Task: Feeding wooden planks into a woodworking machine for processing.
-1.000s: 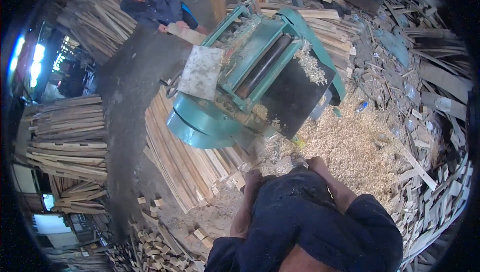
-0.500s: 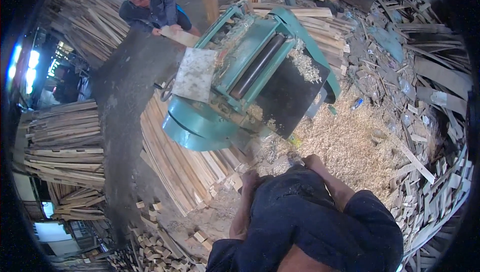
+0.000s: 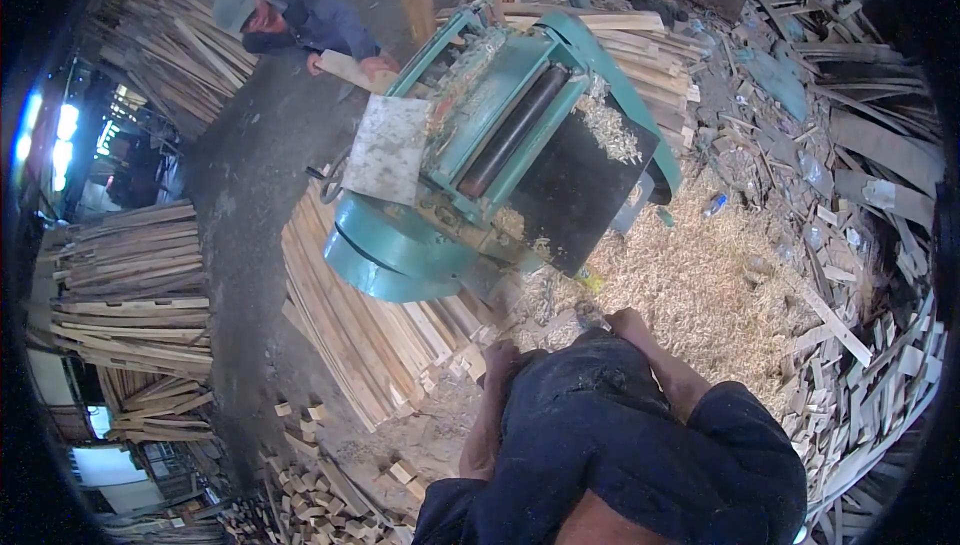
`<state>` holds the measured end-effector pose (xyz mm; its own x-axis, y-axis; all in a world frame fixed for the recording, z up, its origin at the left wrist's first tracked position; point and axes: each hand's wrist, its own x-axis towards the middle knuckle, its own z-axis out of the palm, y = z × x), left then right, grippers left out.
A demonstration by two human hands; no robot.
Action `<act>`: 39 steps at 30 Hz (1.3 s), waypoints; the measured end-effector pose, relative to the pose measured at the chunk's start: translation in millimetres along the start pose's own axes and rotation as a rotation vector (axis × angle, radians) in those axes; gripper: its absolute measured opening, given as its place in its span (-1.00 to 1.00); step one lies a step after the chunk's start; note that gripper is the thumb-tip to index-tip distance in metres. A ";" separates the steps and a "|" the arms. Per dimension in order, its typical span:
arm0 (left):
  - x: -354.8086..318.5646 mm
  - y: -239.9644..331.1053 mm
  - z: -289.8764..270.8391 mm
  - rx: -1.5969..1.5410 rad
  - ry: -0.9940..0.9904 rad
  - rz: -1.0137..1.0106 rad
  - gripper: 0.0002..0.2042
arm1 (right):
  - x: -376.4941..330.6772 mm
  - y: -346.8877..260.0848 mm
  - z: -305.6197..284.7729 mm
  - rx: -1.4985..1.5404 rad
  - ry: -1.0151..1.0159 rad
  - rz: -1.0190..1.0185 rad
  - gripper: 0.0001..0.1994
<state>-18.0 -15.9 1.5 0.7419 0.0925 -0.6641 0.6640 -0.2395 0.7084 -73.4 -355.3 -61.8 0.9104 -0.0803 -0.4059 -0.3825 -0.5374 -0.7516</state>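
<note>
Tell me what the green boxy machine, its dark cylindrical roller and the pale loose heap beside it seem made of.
Green boxy machine: probably painted metal, given glossy highlights on its rounded cover.
Dark cylindrical roller: likely smooth metal; a sheen runs along it, though rubber is possible.
Pale loose heap: seemingly wood shavings, matt and flaky.

Near the middle, the person's left hand (image 3: 502, 357) and right hand (image 3: 627, 325) are beside dark clothing (image 3: 600, 425); their grip is hidden. Beyond them stands a green machine (image 3: 505, 100) with a dark roller (image 3: 518, 130) and a black plate (image 3: 570, 190). Long planks (image 3: 345, 315) lie left of it, a shavings heap (image 3: 690, 295) right. Far left, a co-worker (image 3: 325, 20) holds a board (image 3: 343, 68).
</note>
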 end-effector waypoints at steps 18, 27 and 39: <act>14.9 -19.8 -0.9 0.029 0.005 -0.007 -0.68 | -1.3 4.3 2.0 -0.213 -0.087 0.035 -0.75; 12.1 -14.7 -1.8 -0.009 -0.019 -0.022 -0.73 | -10.2 -21.0 -16.1 -0.195 -0.060 -0.047 -0.69; -15.2 18.0 8.0 -0.198 -0.047 -0.093 -0.80 | -10.0 -20.6 -15.1 -0.040 -0.061 0.126 -0.69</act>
<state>-18.1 -29.3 22.4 0.6749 0.0593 -0.7355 0.7378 -0.0377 0.6739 -72.2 -356.2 -34.4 0.8437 -0.0991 -0.5276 -0.4857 -0.5594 -0.6717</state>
